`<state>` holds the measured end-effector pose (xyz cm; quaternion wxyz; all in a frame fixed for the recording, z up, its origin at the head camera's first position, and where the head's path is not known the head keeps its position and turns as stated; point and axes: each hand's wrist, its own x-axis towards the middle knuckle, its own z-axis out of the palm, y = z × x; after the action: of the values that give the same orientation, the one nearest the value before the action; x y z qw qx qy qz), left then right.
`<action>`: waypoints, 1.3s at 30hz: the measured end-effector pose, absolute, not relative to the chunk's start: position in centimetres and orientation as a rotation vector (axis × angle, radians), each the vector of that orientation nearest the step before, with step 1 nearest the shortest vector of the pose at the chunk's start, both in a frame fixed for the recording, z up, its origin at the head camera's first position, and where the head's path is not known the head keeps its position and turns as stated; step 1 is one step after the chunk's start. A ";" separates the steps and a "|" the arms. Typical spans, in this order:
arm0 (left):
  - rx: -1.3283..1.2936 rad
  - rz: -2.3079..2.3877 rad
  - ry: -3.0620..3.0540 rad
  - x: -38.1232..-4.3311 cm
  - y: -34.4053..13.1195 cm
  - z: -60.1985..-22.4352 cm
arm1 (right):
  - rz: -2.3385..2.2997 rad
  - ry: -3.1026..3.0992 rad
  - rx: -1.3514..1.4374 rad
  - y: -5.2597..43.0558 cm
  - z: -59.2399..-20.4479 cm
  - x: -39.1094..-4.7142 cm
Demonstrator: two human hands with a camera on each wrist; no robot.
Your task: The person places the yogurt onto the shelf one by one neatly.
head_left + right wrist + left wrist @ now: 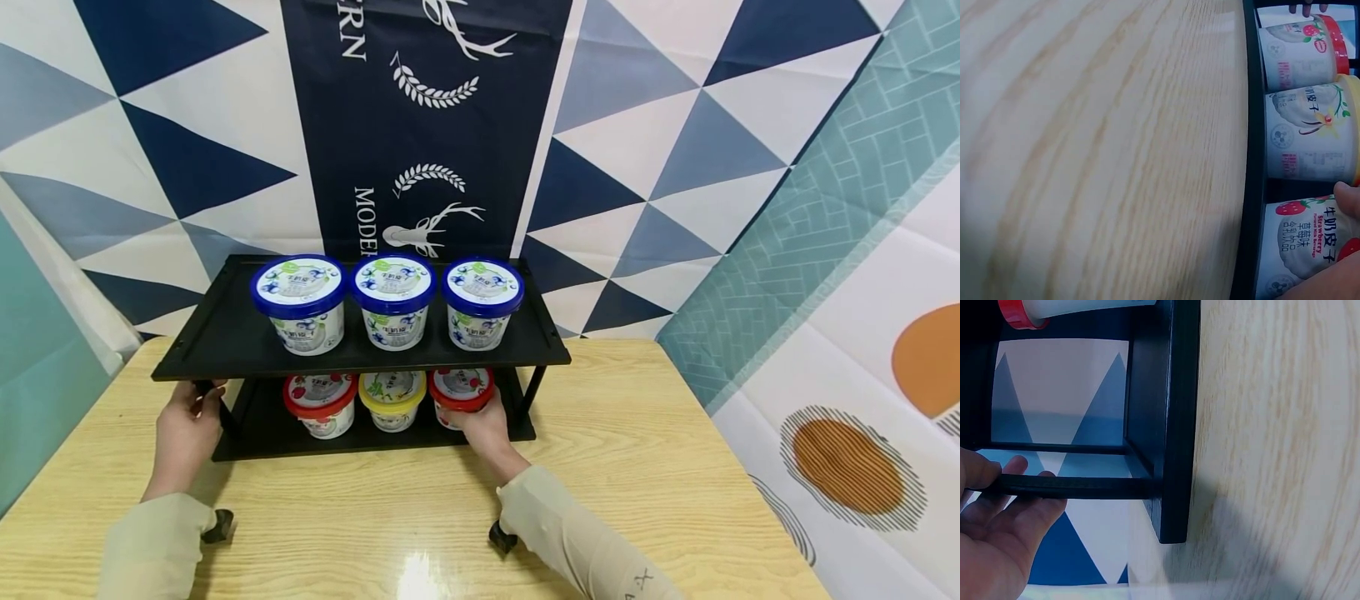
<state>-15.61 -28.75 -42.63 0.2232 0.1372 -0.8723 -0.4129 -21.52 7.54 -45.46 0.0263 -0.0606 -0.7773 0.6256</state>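
A black two-tier rack (202,354) stands on the wooden table. My left hand (187,429) grips its front left post (1097,487), thumb on one side and fingers curled round the other. On the lower shelf, my right hand (487,429) holds the right-hand red-lidded strawberry tub (1294,240), with the thumb across its side. Left of that tub are a yellow-lidded tub (392,408) and another red-lidded tub (326,417), both upright. The upper shelf partly hides the lids of the lower row.
Three blue-lidded tubs (393,321) stand in a row on the upper shelf. Wooden table (360,525) extends in front of the rack and to both sides. Patterned cloth (622,167) hangs behind it, and another printed cloth (840,417) is at the right.
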 end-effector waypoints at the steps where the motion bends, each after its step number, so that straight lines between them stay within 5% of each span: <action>1: 0.380 -1.136 -2.411 -15.6 -28.7 -42.6 | 1.930 -2.403 -0.190 7.5 -45.5 -21.5; 39: 0.392 -1.159 -2.421 -15.5 -28.7 -42.4 | 1.972 -2.549 0.016 9.5 -45.0 -21.5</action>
<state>-15.50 -28.72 -42.42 0.2130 0.1411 -0.8720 -0.4176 -21.47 9.46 -45.02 -0.0404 0.0051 -0.7903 0.6113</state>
